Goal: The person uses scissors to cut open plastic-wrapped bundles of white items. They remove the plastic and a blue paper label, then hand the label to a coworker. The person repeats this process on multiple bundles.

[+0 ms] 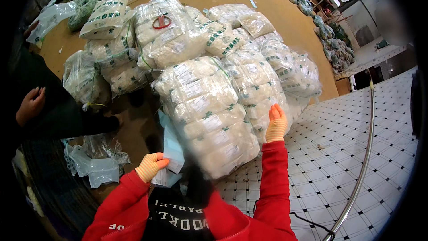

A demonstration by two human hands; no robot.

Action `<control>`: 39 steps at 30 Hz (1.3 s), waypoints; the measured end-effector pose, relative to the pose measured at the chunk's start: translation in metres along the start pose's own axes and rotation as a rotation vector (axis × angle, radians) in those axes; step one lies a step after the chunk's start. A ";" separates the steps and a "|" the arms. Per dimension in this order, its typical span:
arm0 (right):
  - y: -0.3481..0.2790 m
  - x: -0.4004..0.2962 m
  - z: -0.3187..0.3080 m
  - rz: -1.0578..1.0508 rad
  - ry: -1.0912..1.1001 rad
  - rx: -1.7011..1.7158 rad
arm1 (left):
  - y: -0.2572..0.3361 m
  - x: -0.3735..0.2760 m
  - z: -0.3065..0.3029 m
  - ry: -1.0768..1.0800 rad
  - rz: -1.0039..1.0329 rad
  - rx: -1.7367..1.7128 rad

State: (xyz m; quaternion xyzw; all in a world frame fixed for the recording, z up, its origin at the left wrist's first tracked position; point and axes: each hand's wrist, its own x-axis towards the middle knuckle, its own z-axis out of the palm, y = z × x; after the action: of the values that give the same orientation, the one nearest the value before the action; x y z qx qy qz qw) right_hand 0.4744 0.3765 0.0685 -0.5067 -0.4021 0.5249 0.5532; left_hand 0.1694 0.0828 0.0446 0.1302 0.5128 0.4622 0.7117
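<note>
My left hand (152, 166), in a striped fingerless glove, grips a strip of light-blue label backing (174, 150) that hangs down in front of my body. Part of the strip bears a white printed label (160, 177). My right hand (277, 127), gloved the same way, has its fingertips together at a small white label (274, 101), over a large clear bag of pale packets (255, 83). Left of that bag stands another clear bag (207, 107) of stacked pale packets, most of them bearing white labels.
Red-handled scissors (162, 22) lie on a bag behind. More packed bags (107, 47) are piled at left. Another person's hand (30, 106) is at far left. Plastic sheeting (100, 167) lies low on the left. A curved metal rail (366, 147) crosses the tiled surface (321, 147).
</note>
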 end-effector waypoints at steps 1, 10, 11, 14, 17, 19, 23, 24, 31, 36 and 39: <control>0.001 0.012 0.002 -0.061 -0.012 -0.092 | -0.001 0.002 0.001 0.015 0.000 -0.004; 0.065 0.173 -0.027 -0.831 -0.275 -1.156 | -0.020 0.052 0.053 0.127 0.000 0.045; 0.079 0.190 -0.028 -0.823 -0.295 -1.205 | -0.015 0.056 0.068 0.149 -0.033 0.018; 0.108 0.220 -0.027 -0.771 -0.377 -1.246 | -0.020 0.073 0.094 0.133 -0.029 0.026; 0.126 0.234 -0.025 -0.726 -0.439 -1.176 | -0.029 0.086 0.110 0.139 -0.035 0.017; 0.135 0.238 -0.028 -0.701 -0.460 -1.100 | -0.031 0.094 0.118 0.153 -0.046 0.023; 0.149 0.234 -0.030 -0.798 -0.512 -1.023 | -0.028 0.102 0.137 0.244 -0.039 0.034; 0.150 0.231 -0.029 -0.803 -0.504 -1.035 | -0.039 0.106 0.132 0.261 -0.037 0.059; 0.113 0.213 -0.010 -0.840 -0.490 -1.295 | -0.041 0.113 0.150 0.352 -0.051 0.166; 0.095 0.226 -0.021 -0.576 -0.394 -1.472 | -0.043 0.105 0.159 0.456 -0.052 0.222; 0.087 0.229 -0.007 -0.898 -0.353 -1.308 | -0.043 0.100 0.163 0.474 -0.040 0.174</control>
State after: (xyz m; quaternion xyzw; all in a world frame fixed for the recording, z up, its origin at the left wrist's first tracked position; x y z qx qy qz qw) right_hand 0.4953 0.5962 -0.0378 -0.4274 -0.8738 -0.0163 0.2314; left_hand 0.3347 0.1861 0.0268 0.0688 0.7055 0.4198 0.5669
